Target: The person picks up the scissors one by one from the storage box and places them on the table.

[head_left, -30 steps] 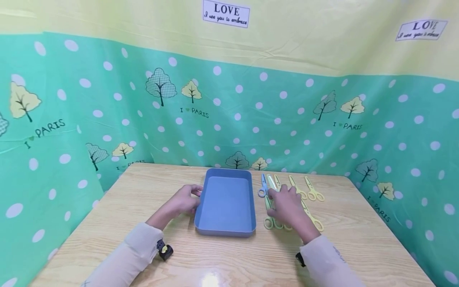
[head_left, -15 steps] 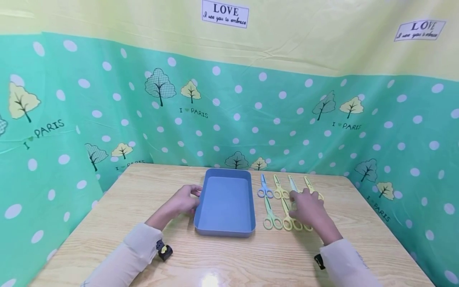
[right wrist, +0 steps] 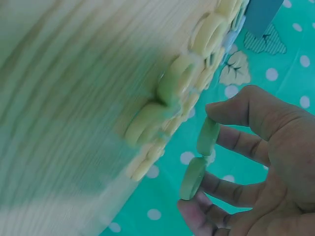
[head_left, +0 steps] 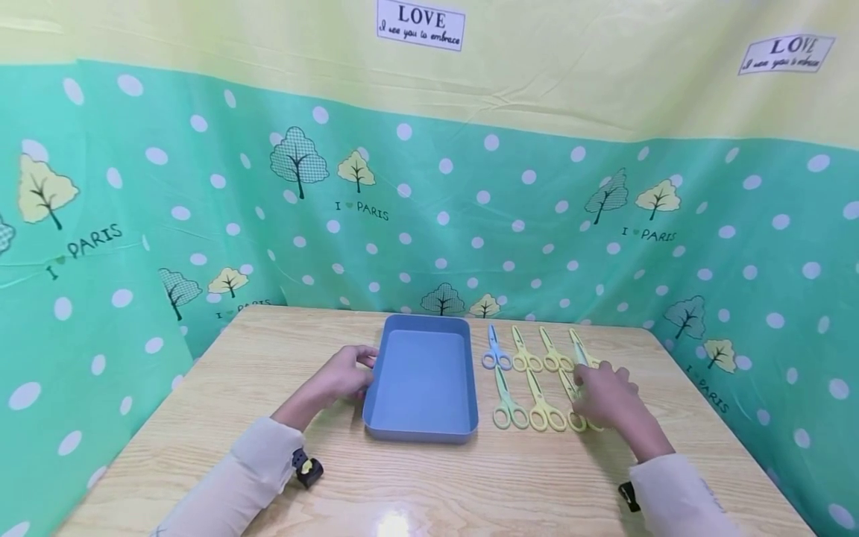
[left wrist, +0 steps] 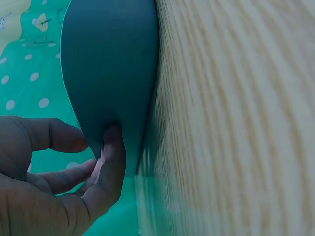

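My left hand [head_left: 344, 373] is at the left side of a blue-grey tray [head_left: 421, 435], its loosely bent fingers touching the outer wall [left wrist: 106, 64]. Between thumb and fingers, my right hand [head_left: 611, 395] pinches the handles of green scissors [right wrist: 193, 178]. In the head view their pale blade points away from me, over the right end of two rows of scissors. Beneath and beside that hand lie yellow scissors [head_left: 582, 425], partly hidden. Others lie flat to its left: yellow scissors [head_left: 546, 416], green scissors [head_left: 510, 414] and blue scissors [head_left: 496, 358].
The tray stands on a wooden table [head_left: 429, 485], left of the scissors. In the back row are more yellow scissors [head_left: 526, 362]. A green and yellow patterned curtain [head_left: 416, 224] hangs behind the table and along both sides.
My right hand has moved to the right along the rows of scissors, carrying the green scissors and uncovering the pairs on the left. My left hand and the tray have stayed in place.
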### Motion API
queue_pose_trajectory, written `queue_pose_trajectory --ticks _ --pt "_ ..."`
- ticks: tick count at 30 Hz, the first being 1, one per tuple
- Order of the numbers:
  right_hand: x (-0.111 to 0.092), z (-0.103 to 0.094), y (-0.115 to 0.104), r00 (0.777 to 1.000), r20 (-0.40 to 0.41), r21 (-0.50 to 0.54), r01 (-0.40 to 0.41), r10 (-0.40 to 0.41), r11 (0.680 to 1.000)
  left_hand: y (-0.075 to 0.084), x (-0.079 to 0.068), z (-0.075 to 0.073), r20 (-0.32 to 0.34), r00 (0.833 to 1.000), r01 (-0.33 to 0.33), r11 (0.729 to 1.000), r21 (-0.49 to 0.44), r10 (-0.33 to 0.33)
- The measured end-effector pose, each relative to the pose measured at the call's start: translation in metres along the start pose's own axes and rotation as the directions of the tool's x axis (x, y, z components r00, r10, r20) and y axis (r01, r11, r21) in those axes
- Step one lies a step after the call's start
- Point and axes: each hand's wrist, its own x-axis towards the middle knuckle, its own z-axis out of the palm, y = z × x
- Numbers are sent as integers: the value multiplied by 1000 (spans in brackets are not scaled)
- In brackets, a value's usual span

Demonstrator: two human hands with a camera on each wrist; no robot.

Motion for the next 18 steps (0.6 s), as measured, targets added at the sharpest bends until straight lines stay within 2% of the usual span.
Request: queue_pose_trajectory --ticks 8,18 --pt "-5 -9 19 998 69 3 -7 7 1000 2 -3 -1 4 1000 -20 1000 12 20" --pt "-7 -6 40 989 142 -37 33 -27 999 2 -2 -1 4 1000 -14 1000 22 14"
